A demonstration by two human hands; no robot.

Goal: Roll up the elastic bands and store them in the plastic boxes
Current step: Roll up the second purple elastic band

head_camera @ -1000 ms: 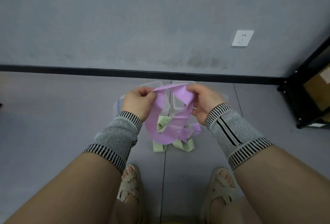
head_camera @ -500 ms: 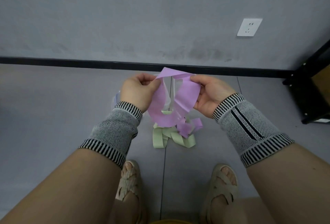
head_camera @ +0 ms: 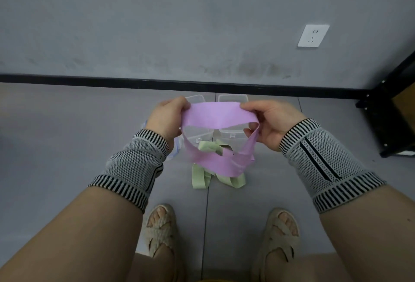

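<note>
The left hand [head_camera: 167,117] pinched one end of the purple elastic band [head_camera: 219,116], its grip clenched on the upper left corner of the strip. A second ago that same hand sat close to the other, with the band bunched and folded between them; by this moment the hands had drawn apart and the top run of the band lay stretched flat and nearly level from one to the other. Below that run the rest of the purple band hung in a loose loop, its lower part crumpled just above the floor [head_camera: 67,147].

Beneath the loop, the green elastic bands [head_camera: 202,177] lay in a tangle on the floor, untouched. Behind the stretched strip stood two clear plastic boxes [head_camera: 232,132] side by side near the wall, partly hidden by the band; whether anything lay in them could not be told.

The right hand [head_camera: 272,124] held the other end, its grip closed on the strip with the thumb on top, and the band turned down past the palm into the hanging loop.

Flattening the strip looked like the preparation for rolling: with the twist pulled out, one end could be turned over on itself. No roll had been started, and nothing appeared stored, so the task seemed near its beginning.
</note>
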